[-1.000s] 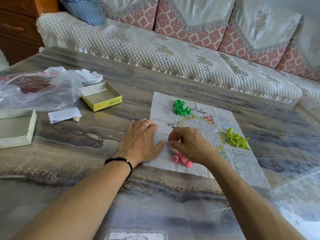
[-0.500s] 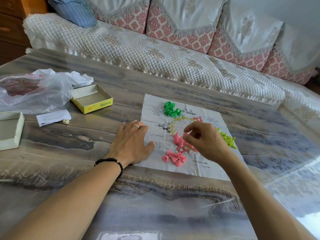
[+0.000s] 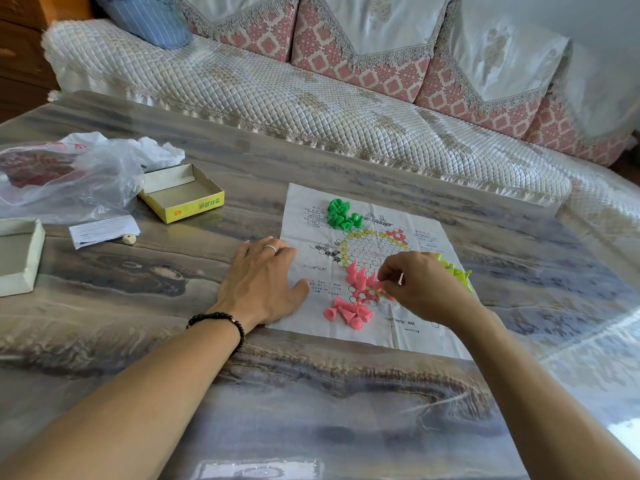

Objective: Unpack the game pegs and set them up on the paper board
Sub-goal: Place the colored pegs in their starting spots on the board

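Paper board (image 3: 304, 216): white printed sheet lying flat on the marbled table (image 3: 173, 271), right of centre; hexagon grid in its middle.
Left hand (image 3: 263, 284): flat, fingers spread, pressing down the board's left edge; ring on one finger, dark bead bracelet at the wrist.
Right hand (image 3: 420, 287): over the board's near-right part, fingertips pinching a pink peg (image 3: 373, 281) at the standing group.
Standing pink pegs (image 3: 356, 273): a few upright on the near pink corner of the grid.
Loose pink pegs (image 3: 348, 311): small heap lying on the board's near edge.
Green pegs (image 3: 341, 214): heap on the board's far side.
Yellow-green pegs (image 3: 457, 271): heap on the right, partly hidden behind the right hand.
Yellow box (image 3: 183, 195): open, far left of the board.
Plastic bag (image 3: 65, 174): crumpled, far left.
White tray (image 3: 17, 254): left edge.
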